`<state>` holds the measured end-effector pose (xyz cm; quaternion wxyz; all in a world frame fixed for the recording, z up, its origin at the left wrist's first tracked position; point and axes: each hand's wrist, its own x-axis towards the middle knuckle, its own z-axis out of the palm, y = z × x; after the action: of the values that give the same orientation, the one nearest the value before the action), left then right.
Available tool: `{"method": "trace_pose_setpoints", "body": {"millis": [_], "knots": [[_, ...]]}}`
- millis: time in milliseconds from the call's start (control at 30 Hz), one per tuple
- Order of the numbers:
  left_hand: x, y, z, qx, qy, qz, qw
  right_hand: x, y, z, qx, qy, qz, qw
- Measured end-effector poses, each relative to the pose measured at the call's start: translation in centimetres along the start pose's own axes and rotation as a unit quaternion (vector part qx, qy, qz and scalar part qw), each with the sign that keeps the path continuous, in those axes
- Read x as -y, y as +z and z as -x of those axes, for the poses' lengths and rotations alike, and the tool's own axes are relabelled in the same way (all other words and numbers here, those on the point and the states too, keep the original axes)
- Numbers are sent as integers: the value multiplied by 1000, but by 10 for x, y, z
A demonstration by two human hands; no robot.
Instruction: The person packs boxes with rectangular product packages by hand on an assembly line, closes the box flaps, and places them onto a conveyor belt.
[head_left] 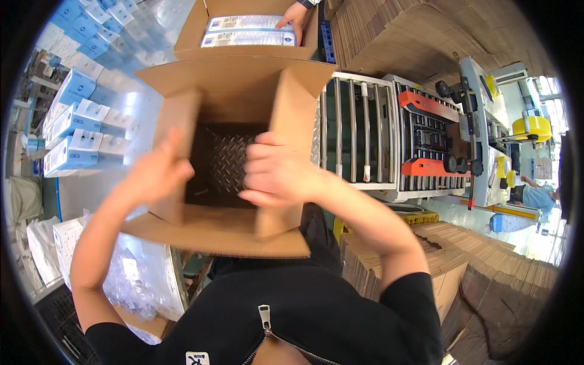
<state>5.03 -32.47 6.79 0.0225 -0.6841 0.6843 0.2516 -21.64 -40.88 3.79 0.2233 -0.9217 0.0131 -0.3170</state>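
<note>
One black zipped top [328, 304] fills the bottom centre of the frame. Above it, the left hand [152, 170] and right hand [280, 173] are apart, blurred, at an open cardboard box [213, 233] just left of centre. The left lies over the left flap [182, 112], fingers partly spread; the right curls its fingers over the inner edge of the right flap [293, 115]. Whether either grips the cardboard, I cannot tell. Patterned metal plate [228, 161] shows inside the box. Clear plastic [131, 286] lies at lower left, stacked flat cardboard [511, 261] at lower right. Beyond, at the top, another person's hand [296, 21] touches white-and-blue packages [243, 39] in a second box [190, 27]. Right of centre runs a roller conveyor [351, 131]; farther, near the right edge, is a person in blue [538, 198].
</note>
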Motion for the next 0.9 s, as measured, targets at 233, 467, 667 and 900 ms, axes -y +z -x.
{"method": "trace_pose_setpoints", "body": {"millis": [233,467,667,900], "knots": [[44,-24,22,365,221,141,894,-50,75,1,97,-83,207,970],[139,85,-75,-323,48,321,889,-53,-65,-85,273,593,170,738],[89,199,-85,131,8,893,430,-4,-14,110,165,329,288,884],[15,244,-90,52,-91,680,726,-36,-85,367,-352,658,-423,514]]}}
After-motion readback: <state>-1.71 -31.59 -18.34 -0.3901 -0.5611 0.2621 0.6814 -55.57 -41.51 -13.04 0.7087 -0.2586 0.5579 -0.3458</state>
